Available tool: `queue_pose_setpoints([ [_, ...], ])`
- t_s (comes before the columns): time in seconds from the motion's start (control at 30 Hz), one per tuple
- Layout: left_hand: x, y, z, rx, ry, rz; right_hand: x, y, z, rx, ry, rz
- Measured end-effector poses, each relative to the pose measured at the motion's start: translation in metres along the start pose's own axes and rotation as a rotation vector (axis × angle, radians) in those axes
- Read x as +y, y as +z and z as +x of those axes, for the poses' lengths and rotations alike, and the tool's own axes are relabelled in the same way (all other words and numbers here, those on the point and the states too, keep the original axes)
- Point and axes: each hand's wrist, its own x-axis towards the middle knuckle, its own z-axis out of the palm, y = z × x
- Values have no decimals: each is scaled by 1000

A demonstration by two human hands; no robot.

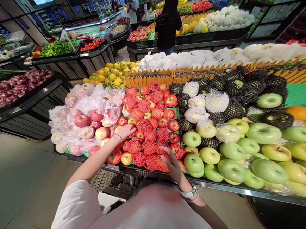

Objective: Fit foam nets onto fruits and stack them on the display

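My left hand reaches over the red apples, palm down with its fingers stretched out; whether it touches the apple under it I cannot tell. Most of these apples wear red foam nets, like the netted apple just right of my left fingers. Closer to the display's front edge, my right hand hovers over more netted apples, its fingers apart and nothing in them. A bare red apple lies beyond that hand. A bracelet is on my left wrist and a watch on the right.
Bagged pinkish fruit fills the display's left side. Green apples and dark-netted fruit lie to the right. An orange picket divider runs behind. A shopping cart stands below the edge. A person in black stands beyond.
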Motion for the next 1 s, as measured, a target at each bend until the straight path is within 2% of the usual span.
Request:
queue_pose_setpoints([
  [0.1, -8, 4, -2, -75, 56, 32, -13, -2, 12, -115, -38, -102],
  [0.2, -13, 9, 0, -133, 74, 54, -28, 1, 42, -267, -128, -233],
  [0.3, -10, 12, 4, -142, 48, 73, -32, 15, 87, -281, -189, -422],
  [0.37, -6, 10, 3, -132, 21, 88, -26, 30, 118, -255, -153, -628],
  [0.43, -3, 1, -4, -119, -40, 89, -16, 44, 142, -273, -126, -847],
  [0.53, -6, -22, -24, -75, -154, 19, -2, 57, 160, -304, -113, -1057],
  [0.63, -18, -42, -53, 13, -236, -56, 3, 59, 165, -282, -114, -1089],
  [0.7, -25, -45, -75, 80, -285, -84, 1, 60, 167, -273, -134, -1084],
  [0.83, -24, -25, -107, 147, -321, -215, -10, 78, 169, -256, -236, -1053],
  [0.93, -11, -4, -118, 210, -342, -303, -12, 103, 170, -284, -334, -1040],
  [1.0, -2, 5, -122, 278, -357, -327, -8, 116, 170, -282, -314, -1038],
])
